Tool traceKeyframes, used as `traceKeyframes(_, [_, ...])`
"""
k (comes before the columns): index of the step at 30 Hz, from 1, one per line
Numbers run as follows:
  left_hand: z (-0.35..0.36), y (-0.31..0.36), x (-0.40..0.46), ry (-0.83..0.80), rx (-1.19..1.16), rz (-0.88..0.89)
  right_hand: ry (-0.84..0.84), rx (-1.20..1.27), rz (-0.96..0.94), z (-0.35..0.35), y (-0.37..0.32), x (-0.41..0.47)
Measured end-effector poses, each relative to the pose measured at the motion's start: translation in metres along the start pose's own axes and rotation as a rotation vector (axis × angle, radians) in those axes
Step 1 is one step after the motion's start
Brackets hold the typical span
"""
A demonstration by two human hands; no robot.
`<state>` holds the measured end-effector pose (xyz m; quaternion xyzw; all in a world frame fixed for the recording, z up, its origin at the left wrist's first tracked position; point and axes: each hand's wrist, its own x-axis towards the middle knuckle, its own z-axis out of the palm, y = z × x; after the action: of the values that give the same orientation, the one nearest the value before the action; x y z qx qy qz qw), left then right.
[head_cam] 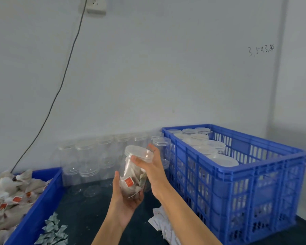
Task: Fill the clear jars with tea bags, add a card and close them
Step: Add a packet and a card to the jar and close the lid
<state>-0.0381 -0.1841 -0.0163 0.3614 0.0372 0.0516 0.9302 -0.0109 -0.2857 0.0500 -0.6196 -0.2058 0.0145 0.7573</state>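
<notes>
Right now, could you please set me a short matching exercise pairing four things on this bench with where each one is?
Things:
1. filled jar
2. empty jars
3. loose tea bags
4. closed jars

Places:
A. in the slatted blue crate on the right
B. stacked along the wall
C. between the left hand and right hand
D. in the blue bin on the left

Pairs: 1-C, 2-B, 3-D, 4-A

Dark table (88,214) with blue crate (237,183), blue tray (34,214), empty jars (88,156), cards (164,225).
</notes>
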Motion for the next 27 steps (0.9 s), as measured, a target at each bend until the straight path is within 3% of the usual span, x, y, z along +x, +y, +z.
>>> traceKeyframes(7, [0.034, -0.003, 0.017, -0.159, 0.032, 0.066, 0.082, -0.160, -0.085, -0.005, -0.029, 0.021])
traceKeyframes(12, [0.058, 0.003, 0.031, -0.185, 0.075, 0.008, 0.123, -0.184, -0.098, -0.025, -0.046, 0.031])
traceKeyframes(18, [0.080, 0.000, 0.053, -0.079, 0.069, -0.041, 0.170, -0.212, -0.166, -0.052, -0.065, 0.057])
traceKeyframes(27, [0.110, 0.002, 0.092, -0.016, 0.167, -0.005, 0.131, -0.200, -0.049, -0.082, -0.088, 0.114])
